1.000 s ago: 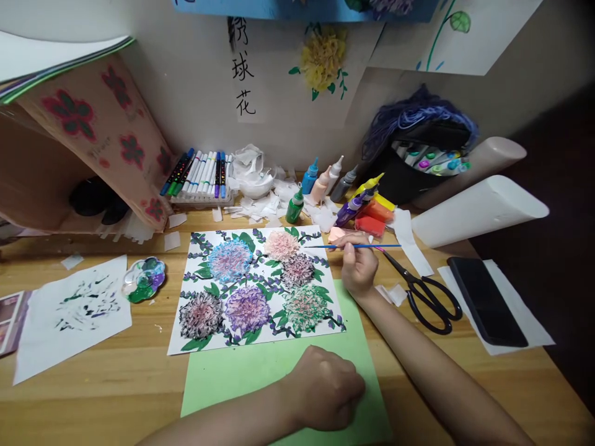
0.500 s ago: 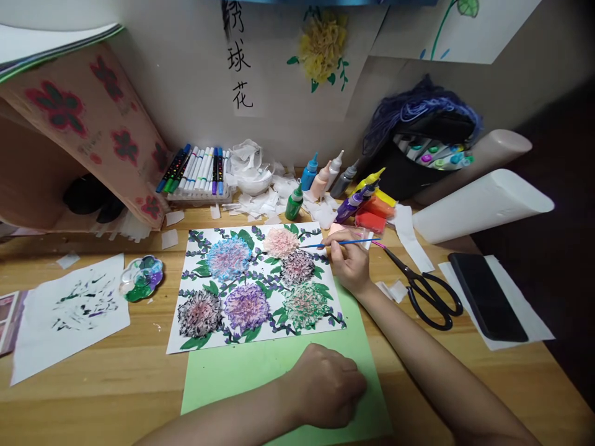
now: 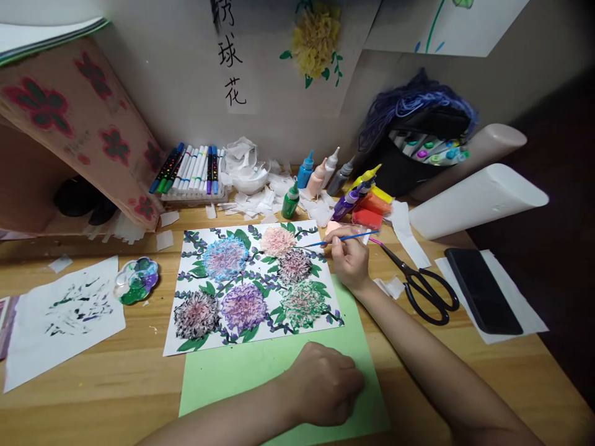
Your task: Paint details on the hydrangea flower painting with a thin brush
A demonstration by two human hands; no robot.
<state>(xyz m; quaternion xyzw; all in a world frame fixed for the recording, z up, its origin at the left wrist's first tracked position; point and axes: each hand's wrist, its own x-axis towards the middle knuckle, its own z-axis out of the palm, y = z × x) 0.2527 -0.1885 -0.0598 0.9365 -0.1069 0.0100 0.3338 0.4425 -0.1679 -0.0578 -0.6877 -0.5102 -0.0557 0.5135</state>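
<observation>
My right hand [image 3: 349, 263] is closed round a thin blue paintbrush [image 3: 351, 236]. The bristles point left, over the right part of a white sheet [image 3: 173, 337] bearing several ruffled flowers, and sit close to the pink flower [image 3: 277, 241] and the black-and-pink flower [image 3: 294, 266]. Whether the tip touches the paper I cannot tell. Painted green leaves and purple sprigs fill the spaces between blooms. Curled into a fist, my left hand [image 3: 324, 385] rests on a light green sheet [image 3: 223, 378] below the painting; nothing sticks out of it.
Left of the painting are a paint palette [image 3: 136, 280] and a paint-streaked paper [image 3: 83, 303]. Paint bottles [image 3: 290, 200], paper scraps [image 3: 253, 204] and markers [image 3: 193, 170] line the back. At right lie black scissors [image 3: 425, 288], a phone [image 3: 483, 291] and a white roll [image 3: 478, 201].
The camera's view has shifted slightly, so the scene sits a little further left. Both hands keep nearly the same pose, and the brush stays by the same flowers.
</observation>
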